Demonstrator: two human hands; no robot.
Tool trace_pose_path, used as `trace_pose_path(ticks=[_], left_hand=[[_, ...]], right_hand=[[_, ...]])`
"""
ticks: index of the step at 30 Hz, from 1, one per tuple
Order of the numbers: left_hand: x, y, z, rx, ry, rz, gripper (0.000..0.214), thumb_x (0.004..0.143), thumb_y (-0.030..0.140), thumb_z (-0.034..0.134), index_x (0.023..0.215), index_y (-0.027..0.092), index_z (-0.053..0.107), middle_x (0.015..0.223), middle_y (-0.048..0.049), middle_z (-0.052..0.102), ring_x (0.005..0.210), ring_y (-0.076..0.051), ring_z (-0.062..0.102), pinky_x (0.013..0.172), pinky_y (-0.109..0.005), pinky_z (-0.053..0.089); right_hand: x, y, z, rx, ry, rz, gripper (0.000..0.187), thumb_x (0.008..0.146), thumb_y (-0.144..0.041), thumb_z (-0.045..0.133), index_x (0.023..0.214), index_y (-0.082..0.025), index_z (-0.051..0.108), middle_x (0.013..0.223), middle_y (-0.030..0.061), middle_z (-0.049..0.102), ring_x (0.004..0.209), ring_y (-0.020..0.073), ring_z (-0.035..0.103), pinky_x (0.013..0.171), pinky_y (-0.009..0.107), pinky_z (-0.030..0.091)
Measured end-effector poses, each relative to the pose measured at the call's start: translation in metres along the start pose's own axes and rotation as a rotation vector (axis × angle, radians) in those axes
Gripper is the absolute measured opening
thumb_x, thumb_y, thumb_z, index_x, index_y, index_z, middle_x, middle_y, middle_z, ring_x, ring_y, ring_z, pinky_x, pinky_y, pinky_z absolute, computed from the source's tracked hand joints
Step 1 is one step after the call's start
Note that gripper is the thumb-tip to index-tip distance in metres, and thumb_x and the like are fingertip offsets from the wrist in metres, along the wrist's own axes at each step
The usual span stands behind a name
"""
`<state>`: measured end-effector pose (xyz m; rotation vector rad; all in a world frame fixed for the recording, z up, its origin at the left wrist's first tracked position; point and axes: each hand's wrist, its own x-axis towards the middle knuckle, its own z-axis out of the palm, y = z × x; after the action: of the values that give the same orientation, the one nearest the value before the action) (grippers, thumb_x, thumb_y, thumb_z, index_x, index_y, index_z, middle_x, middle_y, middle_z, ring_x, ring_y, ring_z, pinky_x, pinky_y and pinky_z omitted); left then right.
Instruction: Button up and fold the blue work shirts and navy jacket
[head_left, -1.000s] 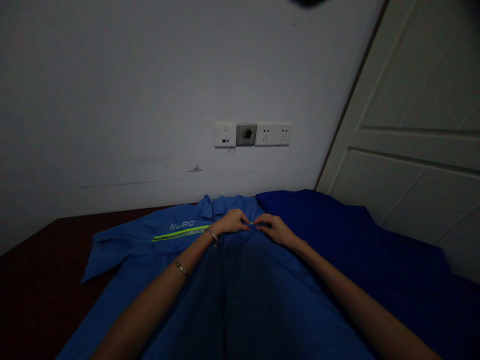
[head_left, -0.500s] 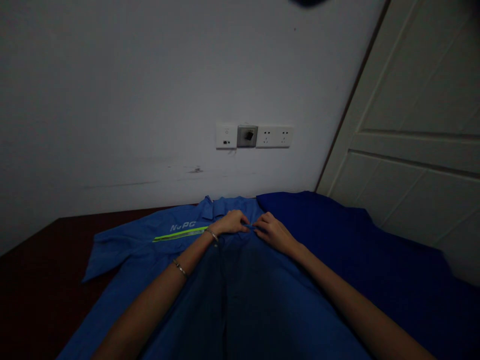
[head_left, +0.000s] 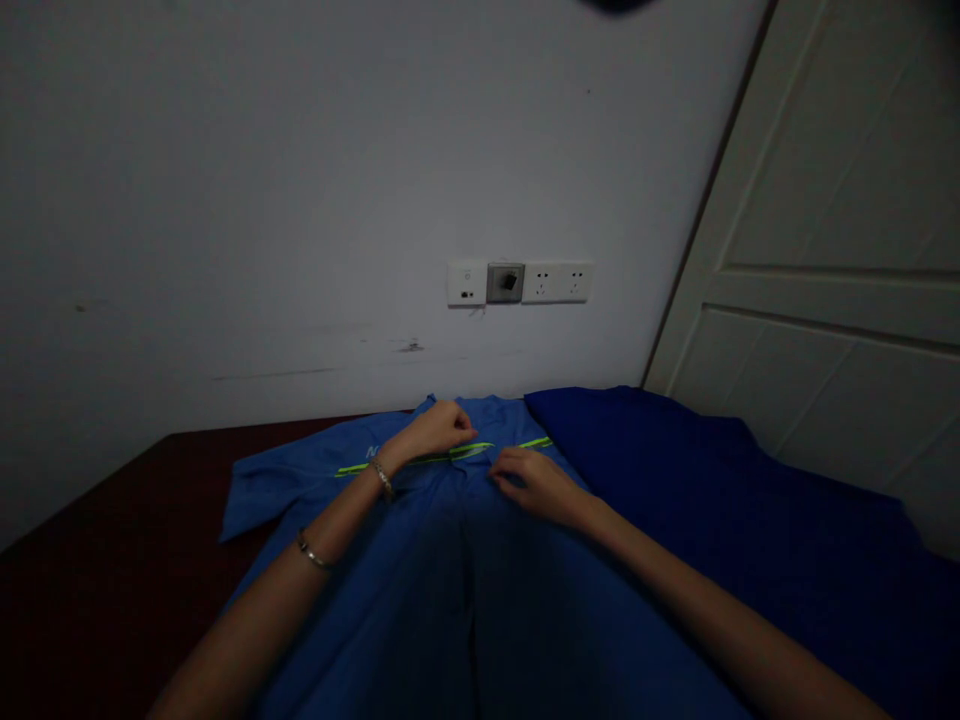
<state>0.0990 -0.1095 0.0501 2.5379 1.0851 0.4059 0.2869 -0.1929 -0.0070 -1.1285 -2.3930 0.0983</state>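
Observation:
A blue work shirt point(head_left: 285, 475) lies spread front up, with yellow-green reflective stripes across the chest and partly hidden white letters. My left hand point(head_left: 431, 430), wearing two bracelets on wrist and forearm, is closed with curled fingers at the chest stripe by the front opening. Opposite it, my right hand point(head_left: 540, 485) has bent fingers closed on the shirt front just below the stripe. A small fold of cloth rises between the hands. The fingertips' exact hold is hard to see in the dim light.
Darker blue cloth point(head_left: 675, 480) lies along the right side. The shirt rests on a dark red surface point(head_left: 97, 520) against a pale wall point(head_left: 300, 200) with switches and sockets point(head_left: 559, 283). A white panelled door point(head_left: 840, 220) stands at the right.
My hands have moved apart from their close pinch at the shirt front, the left going left and up, the right slightly down. More of the reflective stripe shows. The view has shifted slightly left.

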Motion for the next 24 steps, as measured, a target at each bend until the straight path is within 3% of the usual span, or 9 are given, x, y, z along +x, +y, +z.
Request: trace_pose_path(ticks=[3,8,11,15,19,24], left_hand=[[-0.018,-0.014,0.006,-0.002,-0.134,-0.089,0.020,0.067,0.027,0.054,0.063,0.011,0.066,0.051,0.0021,0.054,0.048,-0.008,0.045,0.047,-0.018,0.030],[-0.044,-0.029,0.018,0.002,-0.347,-0.220,0.015,0.064,0.026,0.056,0.060,0.013,0.063,0.049,0.0024,0.055,0.046,-0.009,0.047,0.046,-0.018,0.032],[-0.056,-0.027,0.024,0.071,-0.334,-0.201,0.014,0.066,0.025,0.055,0.062,0.014,0.063,0.052,0.0020,0.057,0.047,-0.008,0.047,0.047,-0.018,0.032],[-0.064,-0.020,0.029,0.113,-0.271,-0.181,0.011,0.065,0.021,0.056,0.065,0.014,0.064,0.057,-0.0002,0.060,0.050,-0.010,0.048,0.050,-0.019,0.034],[-0.064,-0.018,0.033,0.099,-0.224,-0.200,0.008,0.063,0.018,0.056,0.064,0.013,0.063,0.056,-0.0013,0.059,0.049,-0.011,0.048,0.050,-0.021,0.036],[-0.061,-0.021,0.042,-0.006,-0.252,-0.223,0.007,0.060,0.012,0.053,0.063,0.012,0.060,0.051,0.0013,0.054,0.047,-0.010,0.046,0.047,-0.019,0.035]], right_hand=[[0.000,-0.017,0.018,0.049,-0.095,-0.007,0.023,0.077,-0.013,0.049,0.094,-0.017,0.063,0.092,0.0057,0.063,0.088,0.0155,0.056,0.079,0.025,0.042],[0.005,-0.035,0.043,-0.022,-0.129,0.073,0.025,0.078,-0.025,0.050,0.098,-0.015,0.061,0.097,0.0095,0.060,0.093,0.0188,0.055,0.080,0.027,0.042],[0.009,-0.047,0.048,-0.167,-0.131,0.137,0.029,0.079,-0.034,0.049,0.096,-0.013,0.061,0.097,0.0124,0.059,0.090,0.0217,0.056,0.076,0.028,0.043],[0.013,-0.060,0.050,-0.325,-0.157,0.197,0.027,0.078,-0.026,0.046,0.095,-0.010,0.060,0.098,0.0160,0.059,0.090,0.0247,0.056,0.074,0.031,0.044],[0.015,-0.068,0.051,-0.366,-0.177,0.259,0.025,0.077,-0.022,0.046,0.092,-0.009,0.061,0.093,0.0176,0.062,0.088,0.0257,0.058,0.074,0.031,0.045],[0.019,-0.076,0.055,-0.388,-0.198,0.309,0.024,0.075,-0.013,0.047,0.093,-0.008,0.063,0.092,0.0192,0.064,0.086,0.0263,0.061,0.072,0.031,0.047]])
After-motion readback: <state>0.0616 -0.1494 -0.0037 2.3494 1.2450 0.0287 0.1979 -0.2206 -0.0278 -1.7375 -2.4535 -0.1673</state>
